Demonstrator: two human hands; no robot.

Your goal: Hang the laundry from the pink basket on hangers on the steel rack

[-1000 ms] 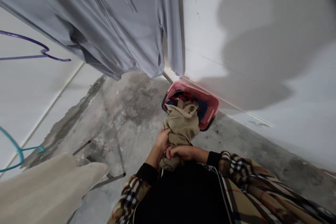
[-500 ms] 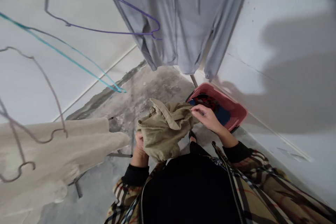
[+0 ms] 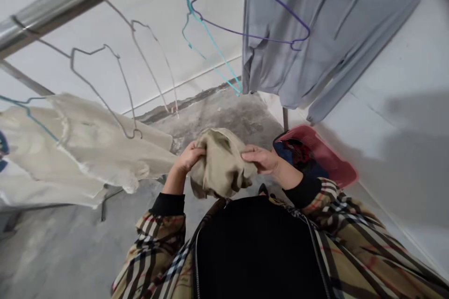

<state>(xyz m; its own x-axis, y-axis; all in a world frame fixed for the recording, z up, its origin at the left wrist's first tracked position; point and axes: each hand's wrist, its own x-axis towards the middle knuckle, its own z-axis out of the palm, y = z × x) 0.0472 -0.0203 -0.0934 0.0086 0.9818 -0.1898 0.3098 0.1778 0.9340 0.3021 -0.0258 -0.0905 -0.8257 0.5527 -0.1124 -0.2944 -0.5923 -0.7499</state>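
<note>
A bunched khaki garment (image 3: 224,163) hangs between my two hands in front of my body; its exact kind is hidden by the folds. My left hand (image 3: 191,156) pinches its left edge, thumb laid over the cloth. On the other side, my right hand (image 3: 262,159) grips the right edge between thumb and fingers. Above and beyond the garment, a purple hanger (image 3: 245,35) and a turquoise hanger (image 3: 220,42) hang with nothing on them.
A metal rail (image 3: 70,2) crosses the upper left, bearing bare wire hangers (image 3: 101,96) and cream clothing (image 3: 105,149). A grey hooded top (image 3: 298,32) hangs at the upper right. Below it, a pink basket (image 3: 336,163) with dark and red clothes stands by the wall.
My view has turned left, bringing the rail into sight. My right hand has closed on the garment's edge, my left hand has risen to its side, and the cloth has been turned over.
</note>
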